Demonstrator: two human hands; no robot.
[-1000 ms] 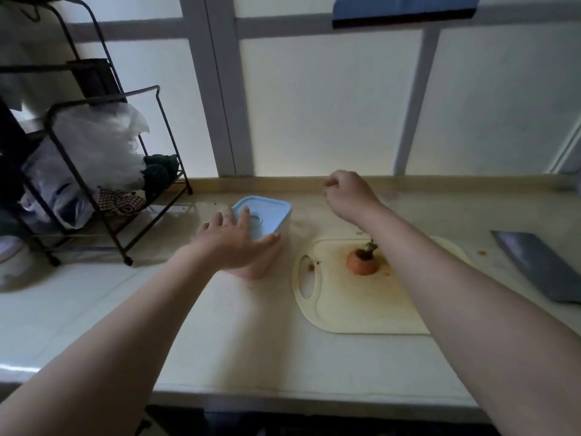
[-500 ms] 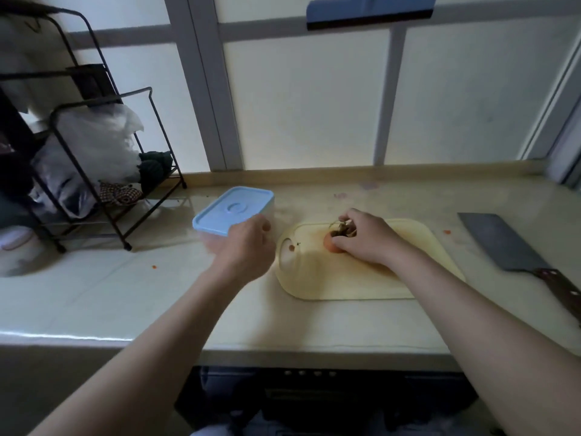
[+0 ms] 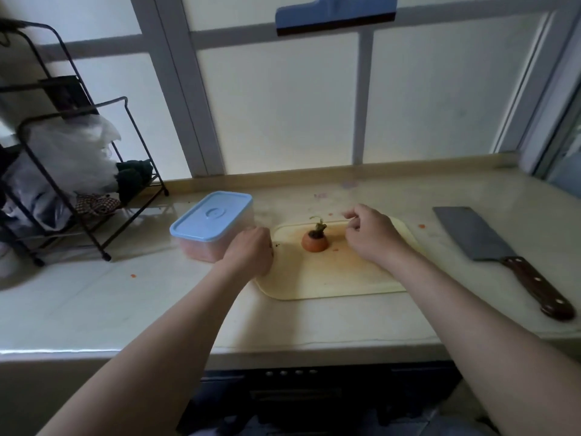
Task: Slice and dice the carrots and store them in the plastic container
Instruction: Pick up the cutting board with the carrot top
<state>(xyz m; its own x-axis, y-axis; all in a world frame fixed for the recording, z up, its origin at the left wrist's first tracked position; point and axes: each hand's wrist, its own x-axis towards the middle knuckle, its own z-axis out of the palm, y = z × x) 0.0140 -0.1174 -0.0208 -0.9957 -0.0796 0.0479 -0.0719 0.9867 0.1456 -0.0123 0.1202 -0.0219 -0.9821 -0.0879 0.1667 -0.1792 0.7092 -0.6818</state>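
Plastic container (image 3: 211,221), lidded, is now set down left of centre; left hand (image 3: 248,251) curled beside it, grip unclear, right hand (image 3: 371,234) curled, seemingly empty, off the carrot top (image 3: 315,242), so storing looks done.

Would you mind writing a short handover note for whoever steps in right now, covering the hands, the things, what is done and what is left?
Left hand: fingers curled at the cutting board's left edge, beside the plastic container; grip unclear.
Right hand: curled over the board's far side, nothing visibly held.
Container: on the counter left of the board, blue lid on, orange contents showing through the wall.
Carrot top: stands alone on the board, stem up.
Cleaver: lies on the counter right of the board, untouched.
Done, apparently: dicing and storing. Left: probably discarding the carrot top and wiping stray bits.
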